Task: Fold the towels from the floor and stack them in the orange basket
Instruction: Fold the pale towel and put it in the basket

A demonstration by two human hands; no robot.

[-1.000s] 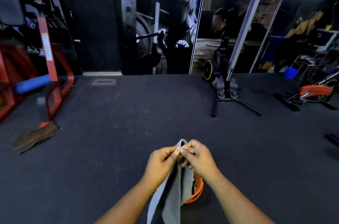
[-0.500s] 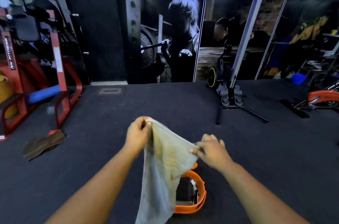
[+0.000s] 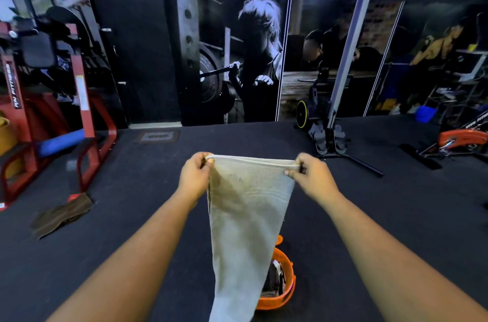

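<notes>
My left hand (image 3: 195, 176) pinches one top corner of the pale towel (image 3: 247, 221), thumb and fingers curled over the hem. My right hand (image 3: 310, 176) pinches the opposite corner likewise. The top edge runs taut between both hands, held out in front of me; the cloth hangs freely below them, narrowing toward its lower end. Judgement: light, soft, limp material; it will sag wherever unsupported, so the corners and hem are the sound places to take hold. The orange basket (image 3: 286, 295) sits on the floor (image 3: 148, 216) beneath my hands, partly hidden behind the hanging cloth, with something dark inside. A brown towel (image 3: 62, 214) lies on the floor well to the left of my left hand.
</notes>
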